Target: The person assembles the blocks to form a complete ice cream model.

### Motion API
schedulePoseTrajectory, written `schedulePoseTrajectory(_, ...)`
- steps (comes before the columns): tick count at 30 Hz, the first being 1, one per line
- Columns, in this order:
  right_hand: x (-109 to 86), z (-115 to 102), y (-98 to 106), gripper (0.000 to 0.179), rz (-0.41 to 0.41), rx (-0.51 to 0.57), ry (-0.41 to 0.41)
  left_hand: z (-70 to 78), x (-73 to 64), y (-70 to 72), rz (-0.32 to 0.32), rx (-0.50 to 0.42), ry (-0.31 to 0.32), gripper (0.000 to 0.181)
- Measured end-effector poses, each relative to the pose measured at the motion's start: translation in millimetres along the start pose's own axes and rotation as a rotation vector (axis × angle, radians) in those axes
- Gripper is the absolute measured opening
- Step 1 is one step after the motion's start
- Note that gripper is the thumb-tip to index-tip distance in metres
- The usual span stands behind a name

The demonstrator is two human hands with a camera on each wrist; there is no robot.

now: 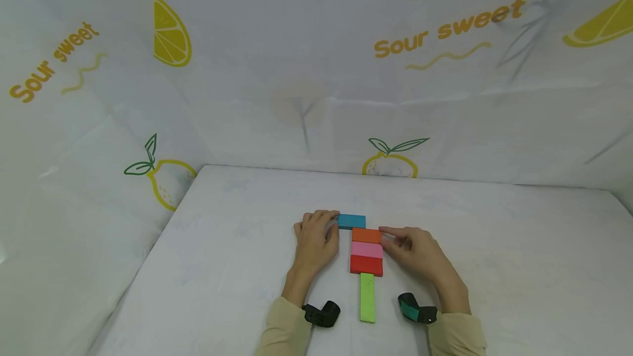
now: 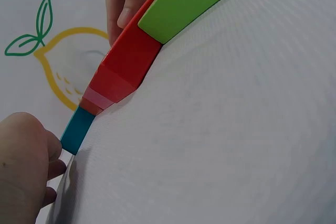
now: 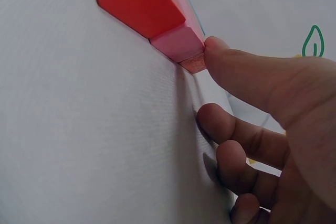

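A blue block [image 1: 352, 221] lies at the far end of a row of coloured blocks. My left hand [image 1: 316, 240] grips its left end, index finger at the far corner and thumb at the near side. Nearer comes an orange block [image 1: 367, 235], offset to the right of the blue one. At its right end my right hand [image 1: 420, 251] holds it with thumb and index finger; the other fingers curl loosely below. In the right wrist view the thumb [image 3: 236, 66] meets the orange block's edge, while the index finger is hidden.
Against the orange block lie a pink block [image 1: 367, 250] and a red block [image 1: 366, 265], side by side. A light green block [image 1: 367, 297] points lengthwise toward me from the red one. All rest on a white table [image 1: 222, 262] before a lemon-printed backdrop [image 1: 277, 59].
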State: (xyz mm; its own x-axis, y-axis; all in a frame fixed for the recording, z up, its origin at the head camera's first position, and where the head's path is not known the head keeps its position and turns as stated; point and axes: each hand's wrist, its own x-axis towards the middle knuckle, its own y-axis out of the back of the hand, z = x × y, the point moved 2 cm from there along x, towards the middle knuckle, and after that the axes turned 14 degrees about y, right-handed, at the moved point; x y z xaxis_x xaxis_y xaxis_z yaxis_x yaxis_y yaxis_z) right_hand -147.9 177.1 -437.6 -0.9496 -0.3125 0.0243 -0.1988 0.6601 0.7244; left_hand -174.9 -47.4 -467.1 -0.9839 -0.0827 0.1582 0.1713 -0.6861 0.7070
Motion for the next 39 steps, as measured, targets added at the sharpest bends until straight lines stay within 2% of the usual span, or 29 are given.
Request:
schedulePoseTrajectory(6,-0.2,-0.2,-0.7,0.049,0.008,0.008,-0.016,1.3,-0.5,-0.4,0.005,0.011,-0.019,0.026)
schedulePoseTrajectory(13,-0.5,-1.1,-0.2,0.043,0.005,0.008,-0.015,1.2,-1.5,-2.6,0.014,0.031,-0.053,0.026)
schedulePoseTrajectory(26,-0.1,-1.1,0.1,0.043,0.009,0.008,-0.006,4.5,-3.5,-7.1,0.049,0.057,-0.129,0.026)
schedulePoseTrajectory(39,0.3,-0.3,0.1,0.043,0.01,0.019,-0.006,8.5,-5.1,-6.2,0.033,0.054,-0.126,0.026)
